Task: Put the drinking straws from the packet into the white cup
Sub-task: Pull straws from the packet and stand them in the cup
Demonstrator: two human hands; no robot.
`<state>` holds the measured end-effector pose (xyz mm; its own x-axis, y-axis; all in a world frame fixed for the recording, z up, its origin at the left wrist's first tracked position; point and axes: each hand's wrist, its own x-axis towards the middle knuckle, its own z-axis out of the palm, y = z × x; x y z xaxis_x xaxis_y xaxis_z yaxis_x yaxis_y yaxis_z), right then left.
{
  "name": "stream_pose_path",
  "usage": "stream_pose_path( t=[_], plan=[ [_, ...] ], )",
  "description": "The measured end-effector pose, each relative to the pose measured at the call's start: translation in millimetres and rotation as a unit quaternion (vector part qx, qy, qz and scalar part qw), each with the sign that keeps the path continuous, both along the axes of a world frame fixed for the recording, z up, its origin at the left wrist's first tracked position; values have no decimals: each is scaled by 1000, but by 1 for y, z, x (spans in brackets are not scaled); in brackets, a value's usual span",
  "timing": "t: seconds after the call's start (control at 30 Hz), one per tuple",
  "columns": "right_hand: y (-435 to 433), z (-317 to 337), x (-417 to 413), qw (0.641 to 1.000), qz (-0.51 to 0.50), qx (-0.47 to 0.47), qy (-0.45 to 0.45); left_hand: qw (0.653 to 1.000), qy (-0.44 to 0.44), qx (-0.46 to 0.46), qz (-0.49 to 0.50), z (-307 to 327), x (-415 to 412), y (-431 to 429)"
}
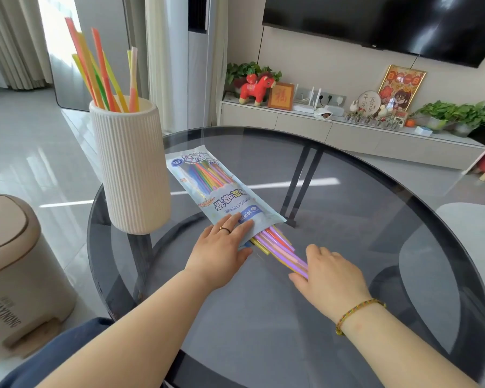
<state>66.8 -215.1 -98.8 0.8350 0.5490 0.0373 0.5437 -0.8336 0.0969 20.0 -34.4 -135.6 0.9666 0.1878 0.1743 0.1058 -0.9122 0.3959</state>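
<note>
A beige plastic bin (14,264) stands on the floor left of the cup (132,169), a tall ribbed white cylinder near the round smoked-glass surface's (347,219) left edge, with several straws (104,77) upright inside. Right of the cup lies the glossy flat packet (207,186). The left hand (221,247) presses its open end, fingers flat. The right hand (328,275) grips the thin pastel straws sticking out (280,247). Further right the surface is bare.

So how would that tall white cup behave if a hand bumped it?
The white cup is tall, narrow and near the table edge, so it might tip. On smooth glass it could slide first. The few straws inside probably add little weight.
</note>
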Motion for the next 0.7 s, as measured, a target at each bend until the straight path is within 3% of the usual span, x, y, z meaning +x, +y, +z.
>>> stream_pose_path(
  t=[0.2,0.43,0.7],
  plan=[
    [27,1,5,997,-34,-24,67,1000,-5,-1,4,-3,1,1],
    [-2,11,-5,986,-35,-51,153,1000,3,1,3,-2,2,1],
    [22,14,-11,988,-76,2,136,1000,6,2,6,-3,1,1]
  ],
)
